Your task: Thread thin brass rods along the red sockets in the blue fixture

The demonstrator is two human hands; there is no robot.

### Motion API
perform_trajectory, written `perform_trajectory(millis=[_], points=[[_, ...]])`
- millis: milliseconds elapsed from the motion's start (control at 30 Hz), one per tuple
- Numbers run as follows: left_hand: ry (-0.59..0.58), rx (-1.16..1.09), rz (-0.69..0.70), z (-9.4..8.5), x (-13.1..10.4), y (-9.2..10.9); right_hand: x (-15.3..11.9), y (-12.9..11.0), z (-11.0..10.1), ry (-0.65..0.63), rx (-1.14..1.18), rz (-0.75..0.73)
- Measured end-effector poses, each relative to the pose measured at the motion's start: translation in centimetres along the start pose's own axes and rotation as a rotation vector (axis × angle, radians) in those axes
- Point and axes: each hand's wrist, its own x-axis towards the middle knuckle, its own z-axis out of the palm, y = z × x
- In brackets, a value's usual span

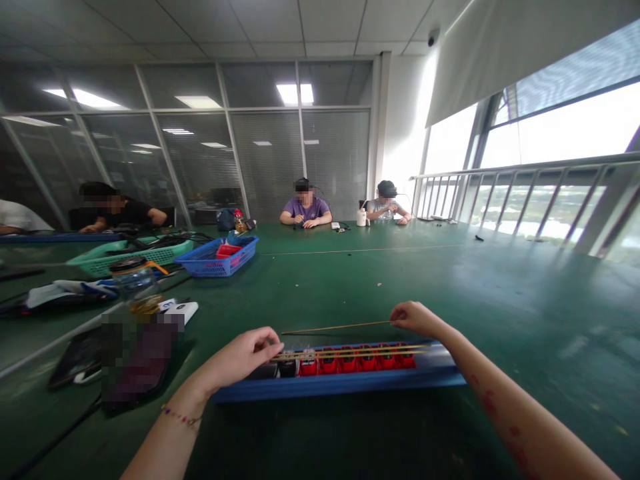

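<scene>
A long blue tray [345, 385] lies before me on the table, with a row of several small red containers [349, 363] and a black one [287, 368] inside. Thin wooden sticks [350, 353] stretch lengthwise over the row. My left hand [249, 355] is closed at the tray's left end, thumb and fingertips pinched on the ends of these sticks. Beyond the tray's far side, my right hand [414, 318] pinches the right end of another thin stick [335, 328], which points left, roughly level. Its curled fingers hide that end.
To the left are a blue basket [215, 262] holding a red item, a green basket [95, 262], a lidded jar [134, 280], a white device [183, 311] and a dark pouch-like item [143, 370]. Several people sit at the table's far side, one in a purple shirt [310, 212].
</scene>
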Motion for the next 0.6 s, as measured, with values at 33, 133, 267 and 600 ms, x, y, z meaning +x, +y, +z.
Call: perform_trajectory(millis=[33,133,267,600], points=[[-0.004,0.010,-0.006,-0.2,-0.1,0.0,0.3,0.0,0.4,-0.008,-0.038,0.000],[-0.044,0.044,-0.001,-0.5,-0.2,-0.2,0.6,0.3,1.4,-0.020,-0.104,-0.009],[-0.068,0.086,0.023,-0.6,-0.1,-0.1,0.4,0.5,1.8,-0.007,-0.152,-0.018],[0.204,0.008,0.070,-0.9,0.1,1.2,-0.2,-0.2,1.4,0.026,-0.190,0.019]])
